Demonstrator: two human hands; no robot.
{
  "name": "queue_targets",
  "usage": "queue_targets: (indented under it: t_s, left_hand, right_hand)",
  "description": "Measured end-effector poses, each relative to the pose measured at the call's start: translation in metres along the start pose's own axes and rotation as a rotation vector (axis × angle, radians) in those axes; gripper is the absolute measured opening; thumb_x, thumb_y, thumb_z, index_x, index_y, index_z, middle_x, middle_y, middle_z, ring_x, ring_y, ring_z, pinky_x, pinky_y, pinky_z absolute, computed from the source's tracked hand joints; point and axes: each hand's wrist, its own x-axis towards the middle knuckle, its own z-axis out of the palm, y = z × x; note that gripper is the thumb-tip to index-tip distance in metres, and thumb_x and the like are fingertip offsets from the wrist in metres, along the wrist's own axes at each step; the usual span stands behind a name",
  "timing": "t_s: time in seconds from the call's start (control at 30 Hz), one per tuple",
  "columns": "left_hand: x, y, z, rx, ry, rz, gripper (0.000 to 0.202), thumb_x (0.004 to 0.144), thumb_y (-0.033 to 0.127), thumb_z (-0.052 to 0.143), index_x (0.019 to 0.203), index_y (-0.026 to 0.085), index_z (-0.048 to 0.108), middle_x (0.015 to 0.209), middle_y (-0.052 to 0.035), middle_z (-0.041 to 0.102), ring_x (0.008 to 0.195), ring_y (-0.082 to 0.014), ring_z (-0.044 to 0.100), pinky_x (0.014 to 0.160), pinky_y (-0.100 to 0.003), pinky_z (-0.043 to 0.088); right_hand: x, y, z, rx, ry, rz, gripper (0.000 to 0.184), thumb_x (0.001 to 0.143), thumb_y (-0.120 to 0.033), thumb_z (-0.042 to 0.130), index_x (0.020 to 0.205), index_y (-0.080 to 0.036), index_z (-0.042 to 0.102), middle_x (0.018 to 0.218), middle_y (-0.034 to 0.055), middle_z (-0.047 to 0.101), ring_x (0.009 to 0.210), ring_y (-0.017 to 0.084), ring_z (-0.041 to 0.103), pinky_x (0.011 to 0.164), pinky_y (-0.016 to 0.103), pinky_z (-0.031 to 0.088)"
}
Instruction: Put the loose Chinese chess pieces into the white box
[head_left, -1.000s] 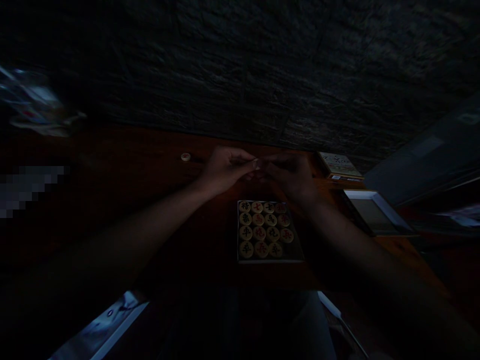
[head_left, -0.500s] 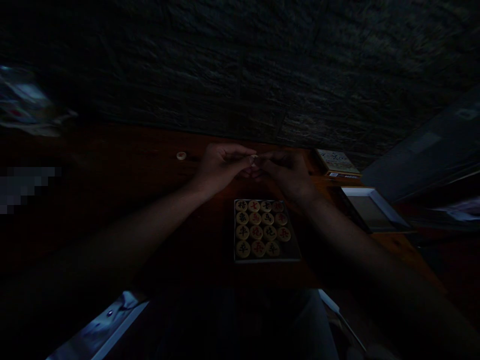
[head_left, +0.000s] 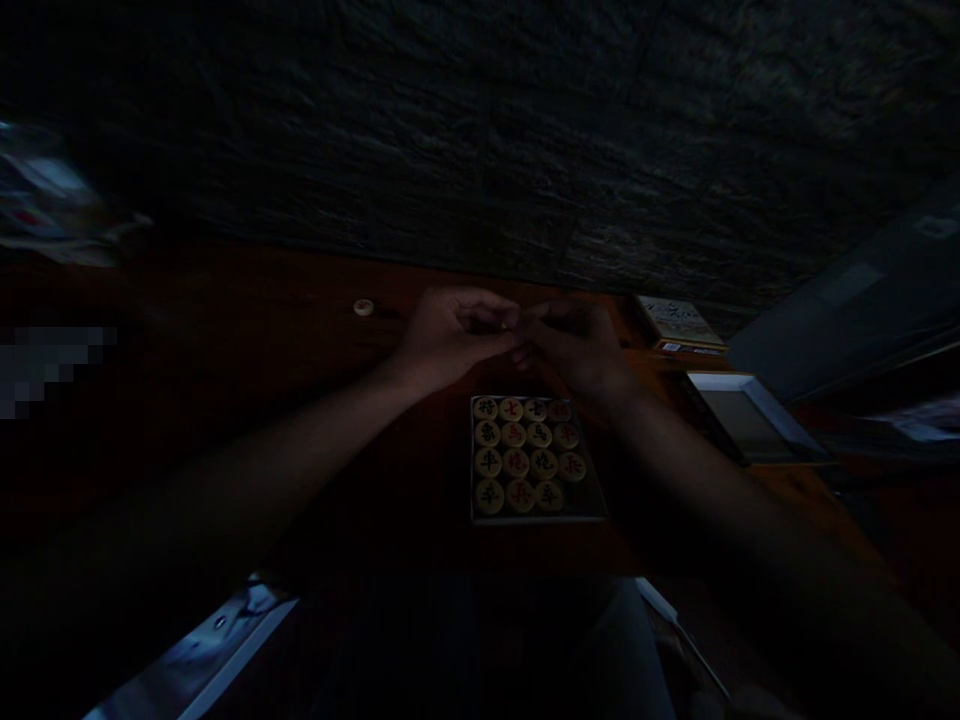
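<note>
My left hand and my right hand meet fingertip to fingertip above the wooden table, just beyond the box of pieces. Both are closed in a pinch around a small pale Chinese chess piece, mostly hidden by the fingers. Nearer to me lies a shallow box with rows of round wooden pieces, marked in red and black characters. A gap shows at its near right corner. One loose Chinese chess piece with a red mark rests on the table, left of my left hand.
An open, pale-rimmed box lid lies to the right, with a printed box behind it. A dark stone wall rises behind the table. At far left stands a blurred, shiny plastic-looking bag.
My fingers have shifted slightly around the piece, so less of it shows now. The view has moved a little; the box and the loose piece stay put.
</note>
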Motion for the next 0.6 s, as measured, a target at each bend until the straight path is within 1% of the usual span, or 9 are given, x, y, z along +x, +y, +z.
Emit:
queue_targets:
  t_s: [0.07,0.17,0.27,0.33,0.47,0.53,0.6]
  left_hand:
    - [0.0001,-0.0012,-0.0020,-0.020,0.015,-0.016,0.029,0.071,0.024,0.094,0.097,0.016,0.084,0.097,-0.0090,0.084,0.092,-0.0242,0.080,0.087,-0.037,0.064]
    - [0.0003,-0.0024,-0.0043,-0.125,0.015,-0.078,0.036,0.069,0.030,0.096,0.101,0.016,0.085,0.101,-0.0099,0.085,0.093,-0.0255,0.081,0.089,-0.040,0.065]
    - [0.0008,-0.0021,-0.0052,-0.244,0.015,-0.145,0.036,0.072,0.034,0.095,0.101,0.017,0.086,0.104,-0.0097,0.085,0.093,-0.0243,0.081,0.089,-0.040,0.067]
    - [0.0011,-0.0012,-0.0051,-0.273,0.025,-0.160,0.032,0.073,0.033,0.094,0.099,0.016,0.086,0.102,-0.0091,0.085,0.089,-0.0226,0.081,0.088,-0.039,0.067]
    - [0.0008,0.0007,-0.0031,-0.225,0.027,-0.143,0.029,0.074,0.033,0.093,0.096,0.015,0.085,0.095,-0.0088,0.085,0.082,-0.0216,0.081,0.082,-0.036,0.067]
    - [0.0002,0.0008,-0.0021,-0.154,0.006,-0.113,0.027,0.075,0.033,0.091,0.094,0.015,0.085,0.091,-0.0088,0.085,0.081,-0.0221,0.081,0.081,-0.036,0.067]
    - [-0.0003,0.0002,-0.0017,-0.081,-0.012,-0.066,0.023,0.075,0.029,0.090,0.093,0.016,0.084,0.090,-0.0088,0.085,0.083,-0.0226,0.081,0.081,-0.035,0.066]
  right_hand:
    - [0.0001,-0.0006,-0.0008,-0.001,-0.007,-0.013,0.044,0.070,-0.057,0.094,0.079,-0.017,0.079,0.074,0.0052,0.079,0.059,0.014,0.070,0.057,0.025,0.061]
    - [0.0003,-0.0016,-0.0014,0.012,-0.001,-0.009,0.039,0.073,-0.053,0.093,0.083,-0.017,0.082,0.077,0.0049,0.080,0.063,0.015,0.072,0.061,0.026,0.061]
    - [0.0009,-0.0021,-0.0019,0.032,0.000,-0.008,0.035,0.071,-0.047,0.094,0.083,-0.017,0.082,0.075,0.0039,0.079,0.063,0.014,0.072,0.062,0.025,0.061]
    - [0.0012,-0.0019,-0.0025,0.031,-0.003,-0.009,0.034,0.071,-0.045,0.094,0.085,-0.017,0.083,0.076,0.0040,0.080,0.063,0.014,0.072,0.061,0.025,0.060]
    - [0.0014,-0.0008,-0.0036,-0.007,0.003,-0.003,0.038,0.071,-0.050,0.094,0.085,-0.016,0.083,0.077,0.0047,0.079,0.061,0.014,0.070,0.058,0.025,0.060]
    - [0.0012,0.0001,-0.0038,-0.033,0.007,0.002,0.042,0.070,-0.055,0.094,0.082,-0.017,0.081,0.074,0.0049,0.078,0.058,0.013,0.069,0.055,0.024,0.058]
    - [0.0008,0.0011,-0.0036,-0.052,0.008,0.003,0.044,0.070,-0.058,0.093,0.078,-0.017,0.080,0.071,0.0049,0.077,0.056,0.013,0.067,0.052,0.024,0.057]
